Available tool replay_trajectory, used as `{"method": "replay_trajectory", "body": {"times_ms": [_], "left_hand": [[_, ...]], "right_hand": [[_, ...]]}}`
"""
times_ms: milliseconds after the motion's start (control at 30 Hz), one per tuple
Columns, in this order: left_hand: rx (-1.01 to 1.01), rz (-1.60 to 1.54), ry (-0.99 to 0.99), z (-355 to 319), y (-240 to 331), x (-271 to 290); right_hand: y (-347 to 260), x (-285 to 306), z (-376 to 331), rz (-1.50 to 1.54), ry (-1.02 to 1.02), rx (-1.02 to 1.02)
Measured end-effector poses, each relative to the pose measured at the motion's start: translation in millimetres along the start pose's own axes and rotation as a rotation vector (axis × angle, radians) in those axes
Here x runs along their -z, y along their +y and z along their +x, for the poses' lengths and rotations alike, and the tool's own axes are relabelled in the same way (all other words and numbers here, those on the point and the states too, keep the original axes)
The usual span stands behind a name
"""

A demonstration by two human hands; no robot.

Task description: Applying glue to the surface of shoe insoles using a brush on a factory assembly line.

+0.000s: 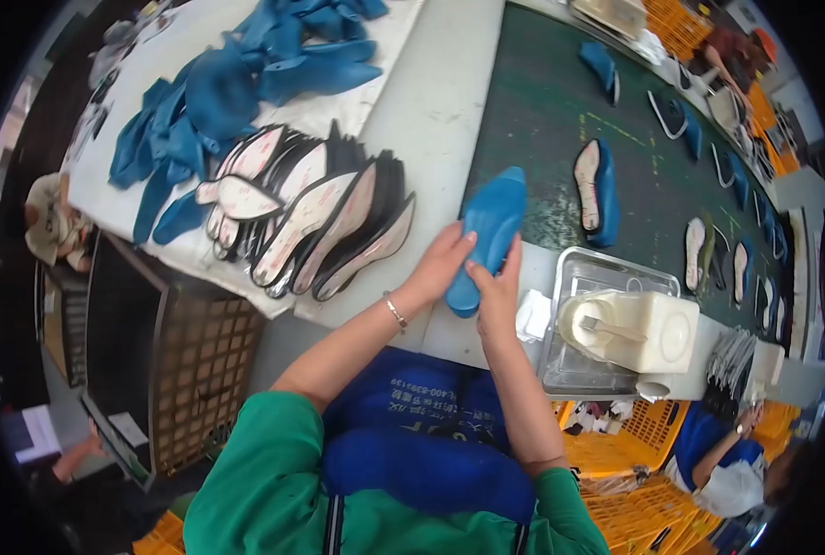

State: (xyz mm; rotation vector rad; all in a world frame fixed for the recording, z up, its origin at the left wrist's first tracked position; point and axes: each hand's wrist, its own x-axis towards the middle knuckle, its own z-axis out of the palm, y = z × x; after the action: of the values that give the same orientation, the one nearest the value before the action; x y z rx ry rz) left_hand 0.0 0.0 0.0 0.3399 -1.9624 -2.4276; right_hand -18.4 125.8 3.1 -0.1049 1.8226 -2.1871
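Note:
Between my two hands is a blue shoe upper [494, 222], its pointed toe end aimed away from me. My left hand [445, 264] grips its left side, thumb on top. On the right edge my right hand [497, 291] closes round it, the thumb lying across the near part. Left of my hands, pale insoles with dark edges [324, 217] stand in a tight stack on the white table [431, 120]. Behind them blue uppers [223, 92] lie in a loose heap. To the right, a sole and blue upper pair [602, 194] rests on the dark green conveyor belt [537, 120].
A metal tray [560, 365] near my right hand holds a cream plastic container [657, 324] with a brush [616, 328]. More shoe parts line the belt's right side. Yellow crates [648, 435] stand below right, a brown crate [204, 370] below left. Several other people are around.

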Motion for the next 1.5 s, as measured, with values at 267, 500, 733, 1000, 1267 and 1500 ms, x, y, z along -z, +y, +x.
{"method": "replay_trajectory", "body": {"times_ms": [267,500,733,1000,1267,1500], "left_hand": [[-0.512,0.935,0.357,-95,25,63],[-0.41,1.384,0.628,-126,45,118],[-0.428,1.497,0.637,-128,42,127],[-0.761,1.291,0.617,-134,65,142],[-0.158,-0.379,0.115,-157,63,80],[0.102,-0.671,-0.13,-162,29,20]], "right_hand": [[26,-13,-3,-0.906,0.112,0.389],[53,-30,26,-1.052,0.164,0.227],[4,14,-43,-0.697,0.122,0.519],[-30,166,-98,-0.022,0.651,0.208],[-40,162,-56,0.156,0.733,0.128],[-35,153,-83,-0.342,0.714,0.409]]}}
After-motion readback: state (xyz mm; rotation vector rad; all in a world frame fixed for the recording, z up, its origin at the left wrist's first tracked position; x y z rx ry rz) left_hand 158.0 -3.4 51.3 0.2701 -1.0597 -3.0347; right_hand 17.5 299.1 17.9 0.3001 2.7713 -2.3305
